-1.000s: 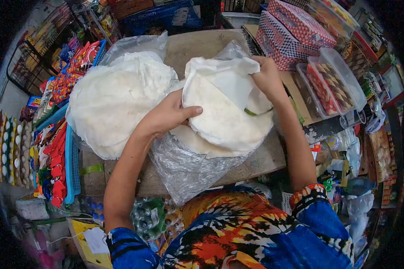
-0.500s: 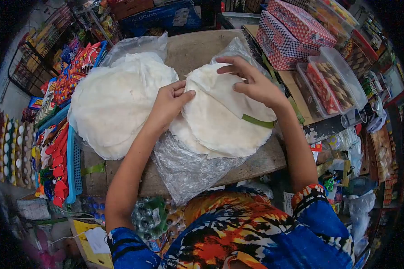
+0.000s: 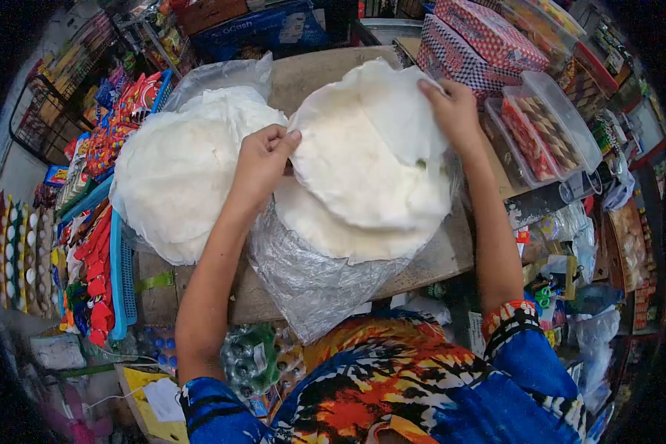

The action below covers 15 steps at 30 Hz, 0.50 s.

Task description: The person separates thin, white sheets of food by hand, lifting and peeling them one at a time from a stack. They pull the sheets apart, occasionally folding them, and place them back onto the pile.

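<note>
A thin, round, off-white spring roll wrapper (image 3: 366,163) is lifted between my two hands. My left hand (image 3: 263,163) pinches its left edge between thumb and fingers. The upper right edge is gripped by my right hand (image 3: 455,111). Below it lies a smaller stack of wrappers (image 3: 318,228), partly covered by the raised sheet. That stack rests on a crinkled clear plastic bag (image 3: 311,285). To the left of my left hand sits a larger pile of wrappers (image 3: 177,181), with another plastic bag (image 3: 229,76) behind it.
The wooden table (image 3: 303,78) is edged on the left by a blue basket (image 3: 123,274) of colourful packets. At right are checkered boxes (image 3: 481,55) and a clear container (image 3: 551,137) of patterned rolls. Egg trays (image 3: 22,251) stand at far left.
My right hand has moved up and right and closed on the wrapper's edge. The sheet has risen and spread, hiding most of the green strip. My left hand has shifted slightly left.
</note>
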Available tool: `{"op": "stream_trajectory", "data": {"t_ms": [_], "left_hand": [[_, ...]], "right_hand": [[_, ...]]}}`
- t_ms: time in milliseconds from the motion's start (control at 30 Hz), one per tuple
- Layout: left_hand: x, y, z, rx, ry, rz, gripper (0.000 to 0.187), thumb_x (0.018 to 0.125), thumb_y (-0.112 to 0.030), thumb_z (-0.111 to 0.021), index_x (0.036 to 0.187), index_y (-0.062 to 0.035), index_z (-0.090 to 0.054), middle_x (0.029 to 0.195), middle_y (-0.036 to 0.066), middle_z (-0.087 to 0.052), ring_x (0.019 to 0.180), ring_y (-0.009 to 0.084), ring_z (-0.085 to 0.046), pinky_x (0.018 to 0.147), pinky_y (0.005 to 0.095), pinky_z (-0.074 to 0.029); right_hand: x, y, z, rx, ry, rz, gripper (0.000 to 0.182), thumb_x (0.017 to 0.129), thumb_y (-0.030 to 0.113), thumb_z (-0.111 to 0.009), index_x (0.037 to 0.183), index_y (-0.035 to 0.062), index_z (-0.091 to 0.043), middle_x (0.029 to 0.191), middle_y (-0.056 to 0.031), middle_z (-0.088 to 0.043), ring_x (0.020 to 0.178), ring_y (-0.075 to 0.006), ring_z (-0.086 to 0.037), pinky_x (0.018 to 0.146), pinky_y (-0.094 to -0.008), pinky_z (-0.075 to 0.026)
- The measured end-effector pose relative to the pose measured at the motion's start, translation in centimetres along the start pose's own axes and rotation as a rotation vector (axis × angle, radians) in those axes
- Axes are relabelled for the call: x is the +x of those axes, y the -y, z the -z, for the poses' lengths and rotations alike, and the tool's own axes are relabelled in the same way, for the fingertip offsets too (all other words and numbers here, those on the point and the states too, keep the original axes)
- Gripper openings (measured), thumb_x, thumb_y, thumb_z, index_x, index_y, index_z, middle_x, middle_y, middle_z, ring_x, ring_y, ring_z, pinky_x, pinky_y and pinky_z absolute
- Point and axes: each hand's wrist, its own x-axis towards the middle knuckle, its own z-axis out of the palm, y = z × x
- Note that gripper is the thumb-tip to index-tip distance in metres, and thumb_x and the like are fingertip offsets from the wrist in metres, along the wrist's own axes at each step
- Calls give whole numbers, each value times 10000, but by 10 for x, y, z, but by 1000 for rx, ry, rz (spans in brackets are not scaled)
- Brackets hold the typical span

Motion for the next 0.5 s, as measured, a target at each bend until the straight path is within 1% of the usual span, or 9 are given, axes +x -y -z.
{"op": "stream_trajectory", "data": {"t_ms": [33,67,100,167,233,267,300,367,500], "left_hand": [[1,-3,1,-43,18,7,165,915,-161,-579,905,1,-603,701,-3,-604,561,55,-530,569,196,-446],[-2,-8,2,-29,123,70,174,910,-171,-585,928,1,-595,761,20,-613,646,82,-581,673,225,-501],[-2,-8,2,-31,122,67,174,910,-171,-585,928,1,-595,761,20,-613,646,82,-581,673,225,-501],[-2,-3,3,-71,289,23,143,864,-118,-584,921,13,-594,835,40,-616,769,97,-599,753,250,-507],[4,1,5,-173,290,60,178,824,-101,-580,958,16,-582,892,52,-614,819,115,-602,800,271,-503],[6,2,5,-280,296,97,234,784,-83,-576,994,20,-570,949,65,-612,869,133,-605,847,293,-498],[5,4,3,-279,298,95,234,784,-83,-576,994,20,-570,949,65,-612,869,133,-605,847,293,-498],[-4,-5,-7,-540,239,128,368,732,-93,-550,1084,9,-532,1014,79,-599,877,150,-611,857,301,-494],[-12,-23,-12,-707,229,164,440,775,-201,-600,1155,-5,-496,1052,86,-587,924,162,-607,870,312,-493]], "right_hand": [[0,2,4,-7,-6,5,337,798,320,-666,854,-11,-690,669,-164,-650,587,-216,-626,582,-348,-469],[-2,4,8,11,-20,18,352,800,333,-664,848,-15,-688,656,-156,-646,579,-199,-618,575,-336,-463],[-4,6,9,32,-32,31,367,802,346,-663,841,-18,-686,644,-148,-641,570,-182,-609,568,-325,-458],[-10,20,6,19,75,51,322,814,309,-669,833,-13,-674,660,-101,-645,579,-148,-593,548,-308,-445],[-15,28,-4,275,269,8,221,821,229,-671,793,10,-647,694,-33,-632,603,-119,-573,543,-293,-429],[-16,28,-7,315,351,31,117,824,121,-638,892,30,-611,776,-20,-623,659,-115,-579,571,-290,-450],[-19,29,-10,315,349,32,117,824,121,-638,892,30,-611,776,-20,-623,659,-115,-579,571,-290,-450],[-28,39,-16,765,396,-306,216,819,61,-594,1029,23,-559,845,-54,-625,703,-123,-595,625,-286,-486],[-39,64,-24,917,350,-543,282,850,96,-514,1123,26,-529,998,-94,-599,877,-163,-611,698,-287,-519]]}}
